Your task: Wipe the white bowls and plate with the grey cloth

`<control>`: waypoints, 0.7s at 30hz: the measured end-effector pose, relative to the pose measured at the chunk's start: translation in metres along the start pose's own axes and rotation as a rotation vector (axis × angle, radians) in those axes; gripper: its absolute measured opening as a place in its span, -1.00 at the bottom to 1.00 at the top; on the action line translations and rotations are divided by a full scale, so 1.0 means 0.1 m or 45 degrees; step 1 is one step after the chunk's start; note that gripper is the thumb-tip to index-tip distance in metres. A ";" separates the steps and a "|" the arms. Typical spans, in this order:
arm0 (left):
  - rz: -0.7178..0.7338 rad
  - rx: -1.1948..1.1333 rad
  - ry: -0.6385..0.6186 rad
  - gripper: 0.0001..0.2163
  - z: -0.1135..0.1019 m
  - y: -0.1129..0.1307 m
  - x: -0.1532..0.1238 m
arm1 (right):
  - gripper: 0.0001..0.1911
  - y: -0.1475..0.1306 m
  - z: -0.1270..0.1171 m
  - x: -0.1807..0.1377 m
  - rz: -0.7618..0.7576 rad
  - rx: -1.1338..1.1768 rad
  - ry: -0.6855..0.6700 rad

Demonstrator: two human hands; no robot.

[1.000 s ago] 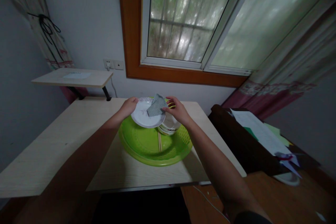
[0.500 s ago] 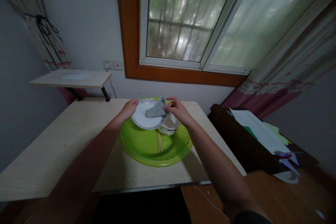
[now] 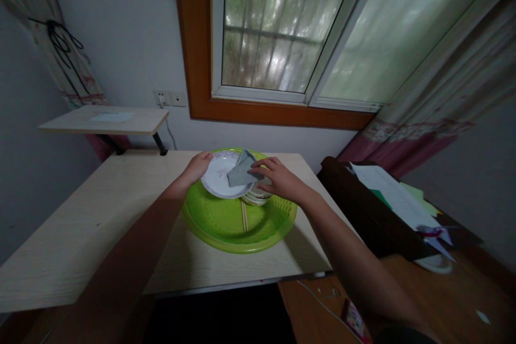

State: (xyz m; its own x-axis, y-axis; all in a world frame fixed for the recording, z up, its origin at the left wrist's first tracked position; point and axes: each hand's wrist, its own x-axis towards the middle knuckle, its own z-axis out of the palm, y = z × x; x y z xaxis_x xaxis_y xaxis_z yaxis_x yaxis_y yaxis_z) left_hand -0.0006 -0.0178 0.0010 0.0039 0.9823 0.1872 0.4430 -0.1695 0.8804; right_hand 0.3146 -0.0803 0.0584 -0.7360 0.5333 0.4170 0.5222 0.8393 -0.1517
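Observation:
My left hand (image 3: pixel 200 165) grips the left rim of a white plate (image 3: pixel 220 185) with a faint floral pattern, its thumb on the upper edge. The plate is tilted toward me over a large green basin (image 3: pixel 217 231). A grey-green cloth (image 3: pixel 241 171) lies across the plate's right side, its top corner sticking up. My right hand (image 3: pixel 278 176) has its curved fingertips on the cloth's right edge, with the thumb lower and apart. Under that hand, stacked bowls (image 3: pixel 258 199) sit in the basin, partly hidden. Wooden chopsticks (image 3: pixel 244 217) lie on the basin floor, their far ends hidden by the plate.
The basin stands on a pale wooden table (image 3: pixel 116 215). A small raised shelf (image 3: pixel 107 121) with a paper on it is at the left rear. On the right is a dark brown piece of furniture (image 3: pixel 363 209) bearing papers. A window (image 3: pixel 278 37) lies beyond the table.
My right hand has turned flatter, its fingers more spread, and the cloth lies lower and slightly to the right on the plate. The left hand keeps its hold on the plate.

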 end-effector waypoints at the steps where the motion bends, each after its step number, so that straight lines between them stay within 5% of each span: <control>1: -0.006 -0.009 0.006 -0.69 0.00 0.00 0.00 | -0.59 0.03 0.02 -0.01 0.001 -0.010 -0.002; 7: -0.033 -0.007 0.044 -0.72 0.01 -0.02 0.04 | -0.86 0.06 0.02 0.05 0.024 0.279 0.143; 14: -0.036 -0.074 0.034 -0.67 0.01 0.02 0.00 | -0.79 -0.01 -0.16 0.24 0.767 1.132 0.467; 21: -0.049 -0.161 0.052 -0.70 0.02 0.07 -0.03 | -0.79 0.09 -0.13 0.35 0.998 1.172 0.649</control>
State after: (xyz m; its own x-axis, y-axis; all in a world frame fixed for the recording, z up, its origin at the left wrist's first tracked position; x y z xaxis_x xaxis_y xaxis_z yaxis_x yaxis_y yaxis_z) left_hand 0.0041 -0.0221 0.0060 -0.0486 0.9847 0.1674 0.3254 -0.1429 0.9347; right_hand 0.2987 -0.0554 0.0831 -0.0232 0.9799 0.1983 0.1012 0.1996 -0.9746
